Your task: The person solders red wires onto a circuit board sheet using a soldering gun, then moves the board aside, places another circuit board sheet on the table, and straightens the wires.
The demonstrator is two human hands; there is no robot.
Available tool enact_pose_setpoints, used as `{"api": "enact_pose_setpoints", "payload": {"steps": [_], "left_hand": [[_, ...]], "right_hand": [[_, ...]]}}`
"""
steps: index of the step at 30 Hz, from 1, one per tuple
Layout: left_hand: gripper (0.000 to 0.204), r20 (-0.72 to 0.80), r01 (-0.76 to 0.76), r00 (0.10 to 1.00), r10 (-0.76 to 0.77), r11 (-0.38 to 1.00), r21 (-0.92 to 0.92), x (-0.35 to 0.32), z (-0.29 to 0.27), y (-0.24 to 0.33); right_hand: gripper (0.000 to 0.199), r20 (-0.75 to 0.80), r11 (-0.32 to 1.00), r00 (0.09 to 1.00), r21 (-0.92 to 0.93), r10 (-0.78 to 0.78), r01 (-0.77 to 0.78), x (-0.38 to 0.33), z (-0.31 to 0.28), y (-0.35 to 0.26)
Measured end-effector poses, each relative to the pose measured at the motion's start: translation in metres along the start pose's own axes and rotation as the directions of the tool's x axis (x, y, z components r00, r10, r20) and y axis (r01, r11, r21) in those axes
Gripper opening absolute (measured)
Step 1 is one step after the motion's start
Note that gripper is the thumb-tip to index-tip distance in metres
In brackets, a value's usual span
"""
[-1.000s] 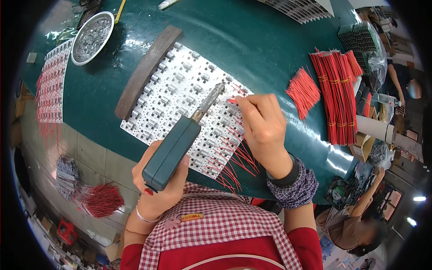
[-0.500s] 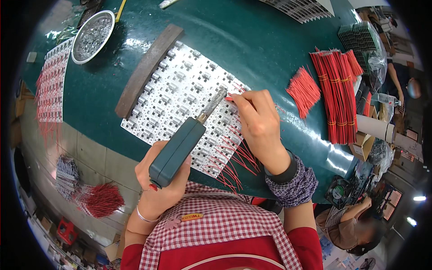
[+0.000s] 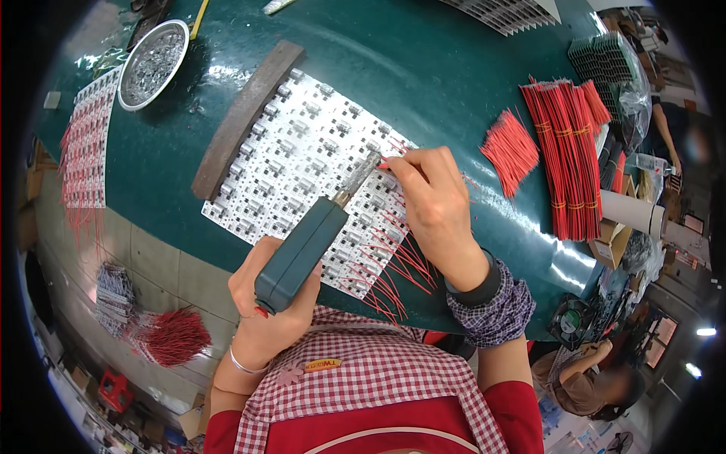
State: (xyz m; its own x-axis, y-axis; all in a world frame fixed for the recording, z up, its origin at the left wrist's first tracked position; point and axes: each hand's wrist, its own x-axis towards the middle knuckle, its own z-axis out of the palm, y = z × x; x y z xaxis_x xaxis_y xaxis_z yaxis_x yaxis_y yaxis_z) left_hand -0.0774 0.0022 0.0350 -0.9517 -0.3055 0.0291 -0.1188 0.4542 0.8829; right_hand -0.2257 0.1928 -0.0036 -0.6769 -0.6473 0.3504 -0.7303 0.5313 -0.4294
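My left hand is closed around the handle of a dark green soldering gun, whose heated tip points up and to the right. The tip rests near the right side of a white circuit board panel covered in small components. Beside the tip, my right hand pinches the end of a short red wire against the board. Several red wires stick out along the panel's lower right edge. The exact joint under the tip is too small to make out.
A dark bar lies along the panel's left edge. Farther left are a metal bowl and another wired panel. At right lie loose red wires and tied wire bundles. A co-worker sits at lower right.
The soldering gun has shifted very slightly to the right at its handle. My right hand stays at nearly the same place, still pinching the wire.
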Motion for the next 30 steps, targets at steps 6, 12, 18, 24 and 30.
{"api": "enact_pose_setpoints", "payload": {"steps": [6,12,18,24,30], "left_hand": [[0.014,0.006,0.038,0.999,-0.037,0.999,-0.012,-0.0004,0.0009,0.0023],[0.015,-0.011,0.041,0.999,-0.041,0.999,-0.010,-0.0040,-0.0022,0.0023],[0.017,0.000,0.010,1.000,-0.010,1.000,-0.020,-0.0030,-0.0027,0.0013],[0.018,0.007,-0.005,1.000,0.006,1.000,-0.014,-0.0034,-0.0010,-0.0011],[0.018,0.008,0.043,0.999,-0.043,0.998,-0.035,-0.0030,-0.0012,0.0003]], "right_hand": [[0.030,0.010,1.000,1.000,-0.015,-0.005,0.005,0.0004,-0.0004,-0.0004],[0.029,0.020,1.000,1.000,-0.029,-0.002,0.002,0.0006,-0.0003,-0.0012],[0.028,-0.009,1.000,1.000,-0.002,0.006,-0.006,0.0001,0.0023,0.0022],[0.028,-0.030,0.999,0.999,0.045,0.020,-0.018,0.0007,0.0033,0.0014],[0.027,-0.017,0.997,1.000,0.071,0.016,-0.015,0.0003,0.0043,0.0036]]}}
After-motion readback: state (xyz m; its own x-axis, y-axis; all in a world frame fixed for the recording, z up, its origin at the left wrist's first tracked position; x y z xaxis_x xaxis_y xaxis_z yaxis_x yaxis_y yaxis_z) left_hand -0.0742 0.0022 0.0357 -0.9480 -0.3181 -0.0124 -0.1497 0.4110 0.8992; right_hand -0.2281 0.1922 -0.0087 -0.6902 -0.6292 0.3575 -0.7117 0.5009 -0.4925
